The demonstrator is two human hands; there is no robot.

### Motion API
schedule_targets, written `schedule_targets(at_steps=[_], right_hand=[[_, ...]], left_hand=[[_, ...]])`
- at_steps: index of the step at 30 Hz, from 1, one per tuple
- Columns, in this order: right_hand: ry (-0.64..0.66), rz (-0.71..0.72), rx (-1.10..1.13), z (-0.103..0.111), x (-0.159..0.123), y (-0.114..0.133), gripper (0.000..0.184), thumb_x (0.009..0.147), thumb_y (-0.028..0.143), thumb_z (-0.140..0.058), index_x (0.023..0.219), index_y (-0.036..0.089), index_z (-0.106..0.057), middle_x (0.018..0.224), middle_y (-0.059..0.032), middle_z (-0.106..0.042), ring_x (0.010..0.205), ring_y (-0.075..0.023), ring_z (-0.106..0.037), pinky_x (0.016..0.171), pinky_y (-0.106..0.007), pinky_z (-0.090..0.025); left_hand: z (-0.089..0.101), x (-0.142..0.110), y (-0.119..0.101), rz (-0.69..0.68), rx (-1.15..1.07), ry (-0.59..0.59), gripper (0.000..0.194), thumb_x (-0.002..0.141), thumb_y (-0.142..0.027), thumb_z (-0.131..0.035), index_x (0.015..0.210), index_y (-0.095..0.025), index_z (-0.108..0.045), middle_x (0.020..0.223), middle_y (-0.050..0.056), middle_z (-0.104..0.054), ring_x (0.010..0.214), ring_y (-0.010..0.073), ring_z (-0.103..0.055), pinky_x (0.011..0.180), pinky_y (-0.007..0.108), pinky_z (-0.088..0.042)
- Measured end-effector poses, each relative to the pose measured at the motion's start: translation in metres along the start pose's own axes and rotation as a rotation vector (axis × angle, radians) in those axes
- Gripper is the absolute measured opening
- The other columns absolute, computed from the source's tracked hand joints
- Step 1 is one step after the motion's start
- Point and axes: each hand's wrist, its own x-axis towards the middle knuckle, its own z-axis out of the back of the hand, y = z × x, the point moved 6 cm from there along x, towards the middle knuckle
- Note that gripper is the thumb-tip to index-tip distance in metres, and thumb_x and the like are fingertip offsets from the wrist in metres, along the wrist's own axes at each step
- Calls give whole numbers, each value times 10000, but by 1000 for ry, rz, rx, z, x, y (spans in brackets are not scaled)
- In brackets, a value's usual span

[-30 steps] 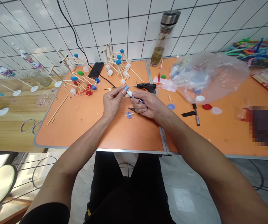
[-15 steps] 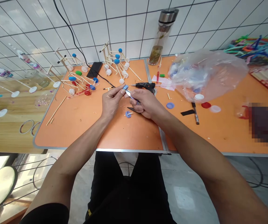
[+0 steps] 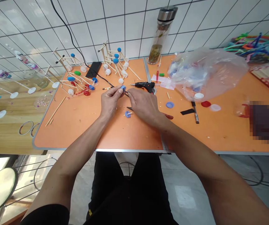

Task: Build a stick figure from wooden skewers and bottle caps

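Observation:
My left hand pinches a small blue cap between thumb and fingertips, above the table's middle. Closed around a slim metal-bladed tool, my right hand brings its tip up beside the cap. Most of this tool is hidden in the fist, so its exact kind is unclear. Under the right hand lies a dark-pointed tool with a red handle, its middle covered. Just below the hands, a blue cap with a short white stick through it rests on the table.
A black glue gun lies behind my right hand. Stick models with caps stand at the back, near a phone. A tea bottle and a plastic bag are to the right. Thin sticks lie at left.
My right hand has rolled over, so its back now faces up and covers more of the tool. The red handle beneath it has come into view. The left hand still pinches the blue cap.

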Motion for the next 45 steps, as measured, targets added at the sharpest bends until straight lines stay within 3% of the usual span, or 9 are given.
schedule_targets(at_steps=[7, 11, 15, 19, 25, 32, 36, 39, 45], right_hand=[[197, -2, -124, 1, 3, -2, 421, 1222, 370, -383, 1257, 215, -773, 1268, -149, -841, 1117, -338, -754, 706, -367, -333], [276, 45, -171, -8, 1, -1, 413, 1213, 368, -435, 1380, 190, -768, 1377, -175, -812, 1184, -343, -752, 747, -378, -382], [274, 95, -218, -8, -3, 1, 392, 1202, 358, -476, 1330, 166, -793, 1330, -184, -812, 1163, -338, -749, 779, -387, -393], [232, 177, -231, 7, -10, 9, 398, 1205, 316, -466, 1217, 166, -834, 1292, -173, -804, 1198, -340, -727, 764, -396, -361], [337, 282, -184, 8, -20, 15, 239, 1136, 262, -596, 1111, 190, -822, 1185, -143, -817, 1037, -296, -733, 647, -375, -249], [334, 240, -1, -10, -20, 8, 184, 1060, 204, -714, 884, 210, -764, 990, -164, -806, 902, -290, -712, 688, -354, -375], [351, 238, -30, -12, -21, 10, 191, 1043, 161, -687, 871, 203, -758, 997, -168, -808, 881, -279, -698, 698, -360, -376], [301, 238, -33, -6, -17, 11, 201, 1063, 173, -613, 930, 188, -763, 1056, -165, -814, 907, -281, -695, 722, -372, -374], [-102, 156, 153, 16, -2, -2, 235, 1063, 200, -516, 970, 214, -731, 1031, -127, -786, 984, -291, -679, 861, -400, -435]], left_hand=[[36, 28, -1, 104, -134, -187, 98, 929, -236, -949, 947, -212, -856, 1091, 65, -906, 1182, 223, -869, 1140, 355, -671], [40, 31, -3, 165, -188, -224, 110, 996, -238, -884, 921, -210, -807, 1030, 53, -902, 1232, 217, -859, 1149, 336, -668], [35, 27, -3, 232, -192, -222, 98, 1017, -227, -848, 940, -197, -797, 1057, 67, -901, 1228, 218, -861, 1184, 363, -653], [34, 25, -2, 235, -159, -205, 82, 1033, -230, -813, 956, -201, -808, 1057, 61, -900, 1195, 210, -869, 1159, 350, -669], [39, 33, 5, 214, -127, -166, 83, 1037, -270, -821, 977, -215, -838, 1052, 54, -907, 1212, 240, -868, 1073, 332, -710], [37, 33, 7, 213, -150, -113, 97, 1053, -262, -807, 982, -197, -822, 1167, 101, -906, 1342, 270, -822, 1180, 375, -663], [35, 31, 4, 200, -125, -86, 127, 1019, -313, -856, 1022, -189, -828, 1226, 127, -894, 1360, 307, -813, 1199, 427, -659], [32, 28, 2, 201, -127, -64, 125, 1014, -303, -858, 1024, -181, -832, 1227, 134, -893, 1363, 314, -812, 1198, 439, -661], [12, 16, 1, 205, -169, 28, 68, 1000, -262, -874, 987, -199, -850, 1230, 98, -899, 1374, 315, -805, 1210, 436, -662]])
